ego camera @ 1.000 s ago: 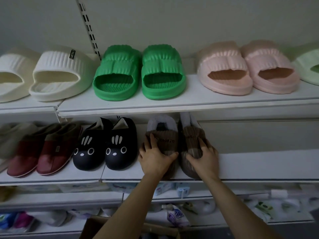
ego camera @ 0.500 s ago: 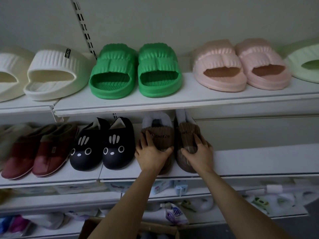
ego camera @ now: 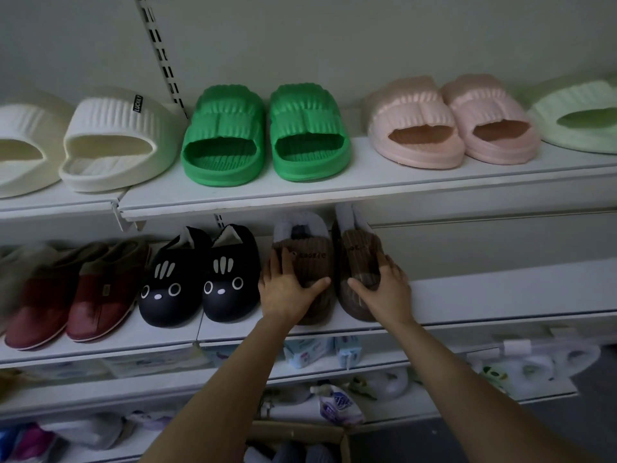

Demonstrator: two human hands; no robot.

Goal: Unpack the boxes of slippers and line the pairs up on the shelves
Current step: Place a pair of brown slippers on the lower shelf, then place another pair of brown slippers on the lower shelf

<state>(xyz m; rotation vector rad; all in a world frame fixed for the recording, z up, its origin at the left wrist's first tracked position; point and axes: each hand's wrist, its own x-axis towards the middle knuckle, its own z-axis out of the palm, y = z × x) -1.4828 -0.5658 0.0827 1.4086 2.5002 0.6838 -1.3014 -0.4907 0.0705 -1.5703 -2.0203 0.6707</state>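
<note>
Two brown corduroy slippers with grey fleece lining sit side by side on the middle shelf [ego camera: 500,295]. My left hand [ego camera: 287,289] grips the toe of the left brown slipper [ego camera: 307,255], thumb across its front. The right brown slipper [ego camera: 360,252] leans slightly on its side, and my right hand [ego camera: 384,289] holds its toe. Left of them stand a black cat-face pair [ego camera: 200,279] and a dark red pair [ego camera: 66,302].
The top shelf [ego camera: 334,192] carries cream slides [ego camera: 113,145], green slides [ego camera: 263,135], pink slides [ego camera: 450,121] and a pale green slide [ego camera: 581,118]. Lower shelves hold packaged goods. An open cardboard box [ego camera: 300,432] sits on the floor below my arms.
Both hands stay on the brown slippers, which have shifted only a little on the shelf. The view has drifted slightly.
</note>
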